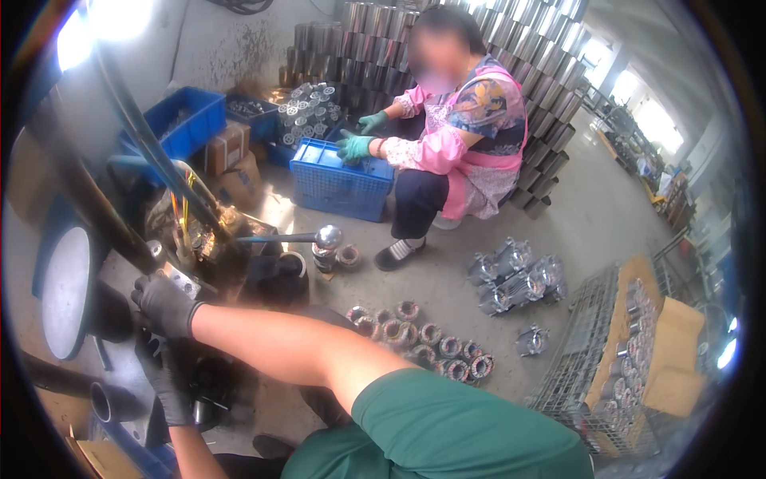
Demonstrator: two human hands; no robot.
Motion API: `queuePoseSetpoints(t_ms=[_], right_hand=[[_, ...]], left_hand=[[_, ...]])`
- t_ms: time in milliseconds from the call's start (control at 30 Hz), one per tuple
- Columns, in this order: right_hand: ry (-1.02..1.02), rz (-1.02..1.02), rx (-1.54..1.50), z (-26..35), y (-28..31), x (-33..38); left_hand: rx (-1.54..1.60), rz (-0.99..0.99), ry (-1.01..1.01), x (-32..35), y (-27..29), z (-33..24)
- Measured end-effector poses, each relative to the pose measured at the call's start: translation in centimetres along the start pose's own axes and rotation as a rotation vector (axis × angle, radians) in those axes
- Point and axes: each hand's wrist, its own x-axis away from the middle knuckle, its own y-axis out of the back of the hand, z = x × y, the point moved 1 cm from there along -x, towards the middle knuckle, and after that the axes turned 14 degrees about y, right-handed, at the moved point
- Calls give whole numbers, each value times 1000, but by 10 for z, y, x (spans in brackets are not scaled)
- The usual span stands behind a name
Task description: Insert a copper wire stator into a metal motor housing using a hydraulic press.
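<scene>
Both of my hands wear dark gloves and are close together at a machine on the left. My right hand [166, 306] has its fingers curled beside a small silver metal block [182, 281]; what lies inside its grip is hidden. Just below it, my left hand [171, 385] reaches up with bent fingers around something I cannot make out, where a bit of bright metal glints. A large pale round disc [67, 293] stands left of my hands. Beyond them, a lever with a shiny ball end [328, 236] sticks out over the floor.
Several copper-wound ring parts [431, 334] lie on the floor, with silver motor housings [519, 275] farther right. A wire cage [574, 339] holds more parts. Across from me, a person [471, 128] in green gloves works over a blue crate [339, 188]. Metal cylinders [375, 40] are stacked behind.
</scene>
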Motion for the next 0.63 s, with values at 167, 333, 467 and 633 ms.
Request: queuePoseSetpoints(t_ms=[167,333,467,633], right_hand=[[50,-23,54,-2,-10,0],[27,98,81,3,-8,-7],[16,184,109,5,-8,-10],[-32,172,49,-2,-14,-13]], left_hand=[[229,81,142,-15,-14,3],[221,66,128,-10,-15,-7],[213,87,154,-9,-13,4],[-58,24,62,0,-5,-16]])
